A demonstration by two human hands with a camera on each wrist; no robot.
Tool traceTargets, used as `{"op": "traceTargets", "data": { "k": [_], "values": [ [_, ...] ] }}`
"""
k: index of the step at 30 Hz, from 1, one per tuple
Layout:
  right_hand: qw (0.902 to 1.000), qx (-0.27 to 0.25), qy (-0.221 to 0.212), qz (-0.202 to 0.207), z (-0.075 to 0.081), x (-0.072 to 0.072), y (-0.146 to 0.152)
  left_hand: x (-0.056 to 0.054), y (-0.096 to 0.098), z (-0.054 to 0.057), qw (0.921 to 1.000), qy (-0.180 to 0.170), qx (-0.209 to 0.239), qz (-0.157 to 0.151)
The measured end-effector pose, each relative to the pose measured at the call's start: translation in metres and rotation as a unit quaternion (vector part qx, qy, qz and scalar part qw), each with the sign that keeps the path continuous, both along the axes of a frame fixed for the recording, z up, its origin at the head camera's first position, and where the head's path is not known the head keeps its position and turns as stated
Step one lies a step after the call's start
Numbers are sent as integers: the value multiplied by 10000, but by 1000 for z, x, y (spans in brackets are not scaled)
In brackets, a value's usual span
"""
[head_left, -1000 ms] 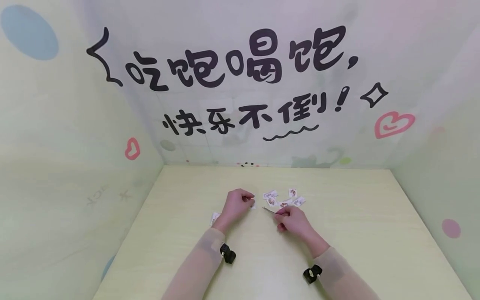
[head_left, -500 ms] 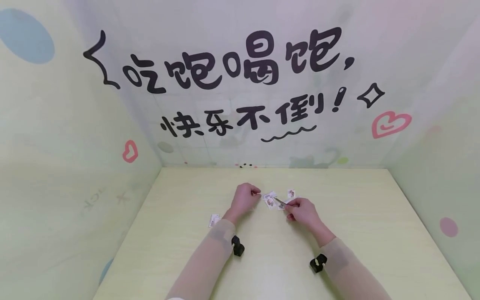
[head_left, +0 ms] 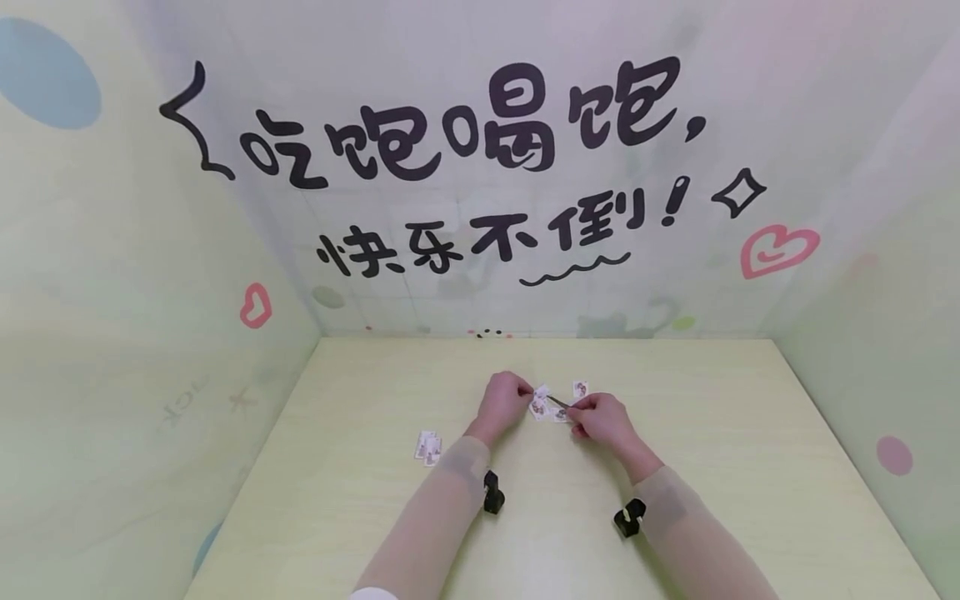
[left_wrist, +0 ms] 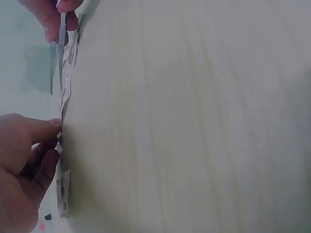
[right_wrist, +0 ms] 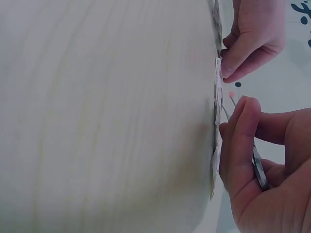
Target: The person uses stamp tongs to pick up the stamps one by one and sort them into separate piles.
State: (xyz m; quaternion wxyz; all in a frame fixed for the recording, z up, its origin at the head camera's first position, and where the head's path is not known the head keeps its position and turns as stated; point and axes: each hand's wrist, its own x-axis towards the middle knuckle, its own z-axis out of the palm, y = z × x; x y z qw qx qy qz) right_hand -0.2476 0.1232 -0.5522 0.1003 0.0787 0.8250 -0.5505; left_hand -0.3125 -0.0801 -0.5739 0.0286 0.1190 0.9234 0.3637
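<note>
My left hand (head_left: 505, 406) pinches the edge of a small white stamp-like paper (head_left: 542, 391) with a printed picture. My right hand (head_left: 605, 418) holds metal tweezers (head_left: 558, 402), their tips pointing left at that same paper. Two separate tips of the tweezers (left_wrist: 61, 53) show in the left wrist view; whether they grip the paper I cannot tell. Under and beside it lie more printed papers (head_left: 538, 409), partly overlapping. Another paper (head_left: 581, 389) lies apart, just beyond my right hand. The right wrist view shows the tweezers (right_wrist: 259, 170) lying between thumb and fingers.
A few overlapping papers (head_left: 427, 447) lie left of my left forearm. The pale wooden table (head_left: 360, 375) meets a lettered back wall (head_left: 420, 300) and side walls. A small black device (head_left: 492, 493) is strapped at each wrist.
My left hand has moved right to the paper cluster and now pinches a paper there. The tweezers have moved right and forward onto the cluster. The left papers are more exposed.
</note>
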Motion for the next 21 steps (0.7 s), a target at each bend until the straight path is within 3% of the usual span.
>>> {"op": "traceTargets", "data": {
  "k": [8,15,21],
  "values": [
    [9995,-252,-159,-33,-1,-3,-1,1,2,1,9998,-176,-8,126],
    [9997,-252,11,-32,-5,-7,-6,0,2,3,9992,-366,24,166],
    [9999,-108,41,-113,-8,-11,-9,1,3,4,9995,-261,-58,174]
  ]
}}
